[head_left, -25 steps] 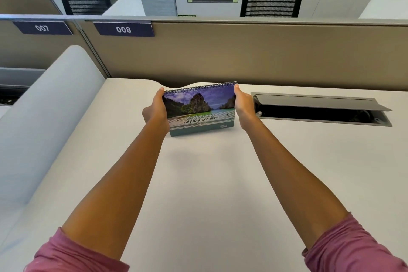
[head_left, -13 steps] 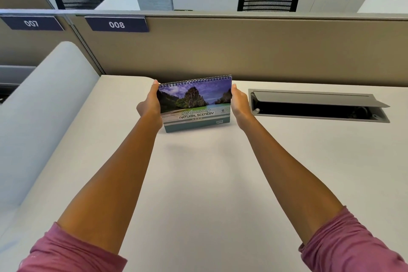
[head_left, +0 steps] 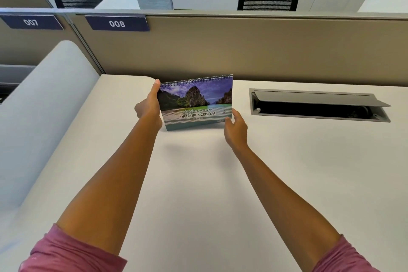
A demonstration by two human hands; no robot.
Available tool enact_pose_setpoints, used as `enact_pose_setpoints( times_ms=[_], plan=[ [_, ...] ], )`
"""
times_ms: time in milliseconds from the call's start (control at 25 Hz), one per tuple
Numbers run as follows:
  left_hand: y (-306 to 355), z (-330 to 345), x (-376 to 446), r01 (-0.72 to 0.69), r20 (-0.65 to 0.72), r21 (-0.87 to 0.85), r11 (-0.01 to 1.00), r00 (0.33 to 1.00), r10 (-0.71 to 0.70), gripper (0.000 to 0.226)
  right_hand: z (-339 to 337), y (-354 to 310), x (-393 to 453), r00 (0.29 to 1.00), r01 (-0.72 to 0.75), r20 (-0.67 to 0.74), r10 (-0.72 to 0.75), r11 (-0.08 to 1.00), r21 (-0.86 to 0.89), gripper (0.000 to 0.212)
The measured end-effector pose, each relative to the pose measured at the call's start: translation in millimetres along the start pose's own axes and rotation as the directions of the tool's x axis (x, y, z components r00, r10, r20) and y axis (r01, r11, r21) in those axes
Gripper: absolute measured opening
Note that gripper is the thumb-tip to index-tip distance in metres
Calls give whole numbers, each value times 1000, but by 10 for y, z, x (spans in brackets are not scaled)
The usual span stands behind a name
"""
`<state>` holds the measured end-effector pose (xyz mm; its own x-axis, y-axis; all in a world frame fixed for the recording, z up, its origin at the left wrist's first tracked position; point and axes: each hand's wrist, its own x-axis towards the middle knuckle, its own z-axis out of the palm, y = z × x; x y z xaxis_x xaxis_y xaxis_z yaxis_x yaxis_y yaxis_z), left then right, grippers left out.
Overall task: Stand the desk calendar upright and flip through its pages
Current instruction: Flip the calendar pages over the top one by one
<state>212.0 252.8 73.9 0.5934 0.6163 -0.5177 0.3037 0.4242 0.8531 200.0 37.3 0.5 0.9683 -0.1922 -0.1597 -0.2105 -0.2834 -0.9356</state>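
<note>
The desk calendar (head_left: pixel 196 101) stands upright on the white desk (head_left: pixel 198 183), spiral binding on top. Its cover shows cliffs, green water and the words "Amazing Natural Scenery". My left hand (head_left: pixel 149 106) grips its left edge, thumb up near the spiral. My right hand (head_left: pixel 235 128) sits low at the calendar's bottom right corner, fingers loosely curled and apart, fingertips touching the cover's lower edge. The back of the calendar is hidden.
An open grey cable tray (head_left: pixel 318 104) is sunk into the desk right of the calendar. A beige partition (head_left: pixel 242 46) with a "008" label (head_left: pixel 117 23) runs behind. A white curved divider (head_left: pixel 44 106) borders the left side.
My right hand has left the calendar's upper right edge and dropped to its bottom right corner. The left hand keeps its grip, and the calendar stays upright.
</note>
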Motion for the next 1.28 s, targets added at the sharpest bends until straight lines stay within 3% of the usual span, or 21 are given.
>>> enact_pose_setpoints(
  times_ms=[280,680,800,840,920,1080,1280],
  plan=[
    [37,-37,-25,-4,18,23,1000,1000,3,73,-69,-65,-112,958,12,-285,18,994,104,33],
    [84,-58,-79,-5,35,104,995,999,2,75,-199,-118,-58,985,-29,-168,49,993,115,16],
    [124,-76,-120,-10,49,146,989,999,3,76,-283,-214,-54,974,-220,30,225,907,360,15],
    [139,-78,-128,-23,56,166,986,998,14,76,-330,-275,-50,955,-296,123,269,857,422,23],
    [187,-90,-152,-58,80,217,974,996,41,72,-435,-415,-48,905,-408,291,311,829,383,48],
    [345,-157,-181,-73,176,282,957,984,23,74,-622,-711,-16,806,-454,555,206,817,356,88],
    [397,-232,-122,-23,175,300,954,984,-32,63,-760,-1105,95,763,-475,646,7,684,554,108]
  ],
)
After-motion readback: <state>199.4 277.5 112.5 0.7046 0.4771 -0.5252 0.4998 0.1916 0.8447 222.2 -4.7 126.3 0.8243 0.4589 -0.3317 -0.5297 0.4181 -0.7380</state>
